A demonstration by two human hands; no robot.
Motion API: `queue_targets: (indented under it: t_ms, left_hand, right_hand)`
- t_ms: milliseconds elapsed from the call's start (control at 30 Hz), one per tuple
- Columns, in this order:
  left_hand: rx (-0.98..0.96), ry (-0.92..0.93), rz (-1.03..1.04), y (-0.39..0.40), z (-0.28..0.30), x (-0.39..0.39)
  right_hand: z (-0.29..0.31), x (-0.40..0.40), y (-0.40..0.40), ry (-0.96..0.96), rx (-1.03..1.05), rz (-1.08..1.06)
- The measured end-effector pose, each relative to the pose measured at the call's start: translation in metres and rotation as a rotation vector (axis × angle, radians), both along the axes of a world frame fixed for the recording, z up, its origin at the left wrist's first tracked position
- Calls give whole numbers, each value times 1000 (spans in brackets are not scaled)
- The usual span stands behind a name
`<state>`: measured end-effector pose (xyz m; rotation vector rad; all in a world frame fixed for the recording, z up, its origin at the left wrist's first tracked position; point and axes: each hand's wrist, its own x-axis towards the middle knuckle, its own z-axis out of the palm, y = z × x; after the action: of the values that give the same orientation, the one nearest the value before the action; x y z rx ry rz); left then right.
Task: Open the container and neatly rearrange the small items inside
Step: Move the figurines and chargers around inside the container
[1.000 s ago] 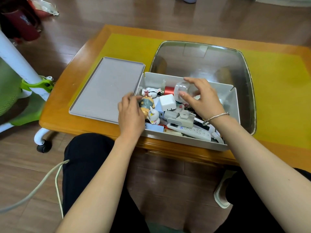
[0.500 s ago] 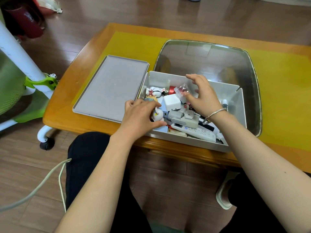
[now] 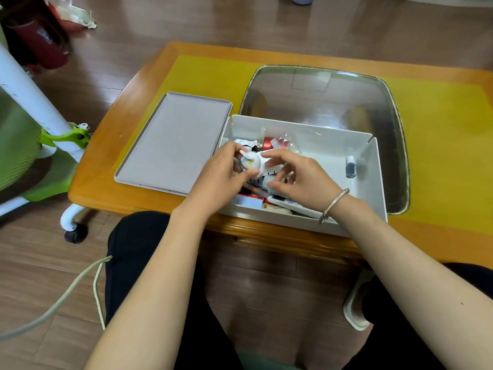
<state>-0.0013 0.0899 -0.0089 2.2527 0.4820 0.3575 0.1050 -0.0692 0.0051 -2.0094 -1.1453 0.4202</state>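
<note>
A white open container (image 3: 373,166) sits at the table's near edge, its grey lid (image 3: 173,140) lying flat to its left. Several small items fill its left half: a red can (image 3: 267,143), a clear wrapper (image 3: 284,140), a white remote (image 3: 296,205). A small dark bottle (image 3: 350,166) stands alone at the right. My left hand (image 3: 221,177) holds a small white figurine (image 3: 250,162) above the items. My right hand (image 3: 301,180) hovers beside it, fingers spread over a white charger block (image 3: 269,166), thumb tip near the figurine.
A glass inset (image 3: 320,94) lies in the yellow-and-orange table (image 3: 440,124) behind the container. A green and white wheeled chair (image 3: 53,145) stands at the left. A pale cable (image 3: 66,292) crosses the floor near my left knee.
My left hand has lifted the white figurine out of the pile. My right hand has left the clear wrapper at the back and come down toward the figurine.
</note>
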Motion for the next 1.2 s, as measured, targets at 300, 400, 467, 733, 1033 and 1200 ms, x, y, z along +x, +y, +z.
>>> queue_targets:
  t_ms: [300, 400, 467, 733, 1033, 1200]
  left_hand:
    - [-301, -107, -32, -28, 21, 13]
    - [-425, -94, -125, -27, 21, 14]
    - [-357, -72, -123, -22, 18, 16]
    - [258, 9, 205, 25, -2, 39]
    - [484, 82, 118, 31, -12, 60]
    - [648, 243, -13, 35, -14, 69]
  right_hand:
    - [-3, -1, 3, -51, 102, -120]
    - [-8, 2, -7, -27, 123, -184]
    - [-10, 7, -19, -27, 117, -234]
    - [-29, 28, -57, 39, 46, -481]
    - [-47, 35, -50, 70, 99, -523]
    - [-48, 35, -49, -80, 44, -371]
